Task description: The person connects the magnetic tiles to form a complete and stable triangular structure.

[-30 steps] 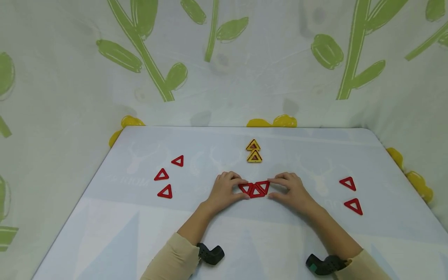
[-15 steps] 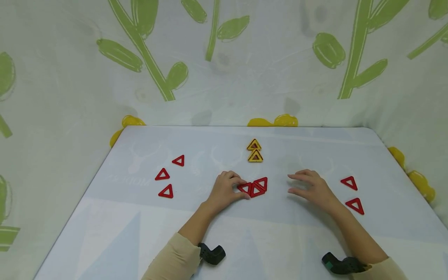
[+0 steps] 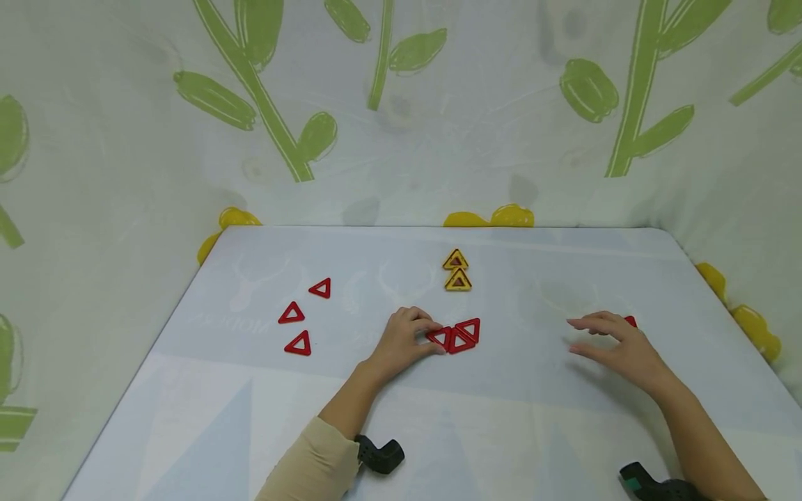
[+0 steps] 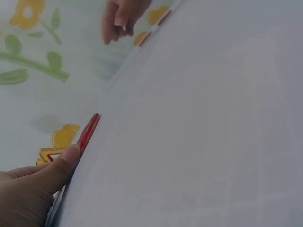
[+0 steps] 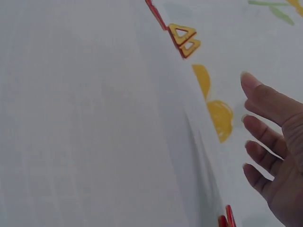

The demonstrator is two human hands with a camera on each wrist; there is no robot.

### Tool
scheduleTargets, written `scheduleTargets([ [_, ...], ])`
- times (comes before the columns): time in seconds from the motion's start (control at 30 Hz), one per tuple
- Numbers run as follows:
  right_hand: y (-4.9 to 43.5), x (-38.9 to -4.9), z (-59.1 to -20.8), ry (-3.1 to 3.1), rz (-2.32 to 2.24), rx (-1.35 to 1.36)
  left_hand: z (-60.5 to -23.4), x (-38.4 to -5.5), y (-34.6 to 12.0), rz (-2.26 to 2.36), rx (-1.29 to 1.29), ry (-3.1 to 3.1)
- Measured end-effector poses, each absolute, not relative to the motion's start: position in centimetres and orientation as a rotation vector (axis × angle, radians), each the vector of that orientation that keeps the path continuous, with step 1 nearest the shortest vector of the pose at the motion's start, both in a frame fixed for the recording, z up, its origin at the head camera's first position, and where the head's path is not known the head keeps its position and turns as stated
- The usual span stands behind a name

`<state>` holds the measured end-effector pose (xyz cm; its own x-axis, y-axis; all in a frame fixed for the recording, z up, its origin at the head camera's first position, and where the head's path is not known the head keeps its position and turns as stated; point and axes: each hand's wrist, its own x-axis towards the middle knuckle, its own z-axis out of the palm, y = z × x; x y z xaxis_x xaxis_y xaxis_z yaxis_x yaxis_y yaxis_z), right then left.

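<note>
Three red triangle frames lie edge to edge in a short row at mid-table in the head view. My left hand (image 3: 407, 337) pinches the leftmost red triangle (image 3: 442, 337) between thumb and fingers; in the left wrist view the thumb lies along the red edge (image 4: 88, 132). The middle red triangle (image 3: 461, 341) and the upper right red triangle (image 3: 469, 329) touch it. Over the right side of the table, my right hand (image 3: 620, 348) is held with fingers apart and nothing between them. Behind it peeks a corner of another red triangle (image 3: 630, 321).
Two yellow triangles (image 3: 458, 281) stand one above the other beyond the red row. Several loose red triangles (image 3: 299, 343) lie on the left. The white table (image 3: 501, 438) has its far edge against a leaf-patterned cloth (image 3: 438, 153).
My right hand has let go of the red row and moved right, towards the loose red triangles there. The right part of the row has tilted slightly. My left hand has stayed put.
</note>
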<state>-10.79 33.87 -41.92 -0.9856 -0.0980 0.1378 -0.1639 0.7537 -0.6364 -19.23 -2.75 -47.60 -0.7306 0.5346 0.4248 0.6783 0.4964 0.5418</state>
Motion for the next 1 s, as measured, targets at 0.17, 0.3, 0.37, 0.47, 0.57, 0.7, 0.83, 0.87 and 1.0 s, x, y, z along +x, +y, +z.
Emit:
scheduleTargets([
  [0.17, 35.9, -9.9, -42.0, -2.84, 1.048, 0.201, -47.6, -19.2, -2.7, -1.074, -1.038, -2.54],
  [0.3, 37.5, -9.0, -41.9, -2.879, 1.044, 0.133, -47.5, -19.1, -2.7, -1.077, -1.032, -2.564],
  [0.37, 38.3, -8.6, -41.9, -2.897, 1.048, 0.098, -47.5, -19.1, -2.6, -1.076, -1.035, -2.571],
  [0.47, 39.4, -8.2, -41.9, -2.931, 1.058, 0.042, -47.4, -19.1, -2.6, -1.073, -1.03, -2.573],
  [0.57, 40.4, -7.8, -42.1, -2.954, 1.055, -0.008, -47.4, -19.0, -2.6, -1.085, -1.022, -2.569],
  [0.7, 41.4, -7.2, -43.0, -2.963, 1.029, -0.043, -47.4, -18.9, -2.6, -1.11, -1.005, -2.577],
  [0.83, 41.9, -6.8, -43.8, -2.951, 0.997, -0.047, -47.4, -18.8, -2.7, -1.109, -0.997, -2.597],
  [0.87, 42.0, -6.7, -44.0, -2.945, 0.992, -0.047, -47.4, -18.8, -2.7, -1.107, -0.997, -2.601],
  [1.0, 42.0, -6.7, -44.3, -2.954, 0.955, -0.059, -47.3, -18.9, -2.7, -1.088, -0.994, -2.601],
])
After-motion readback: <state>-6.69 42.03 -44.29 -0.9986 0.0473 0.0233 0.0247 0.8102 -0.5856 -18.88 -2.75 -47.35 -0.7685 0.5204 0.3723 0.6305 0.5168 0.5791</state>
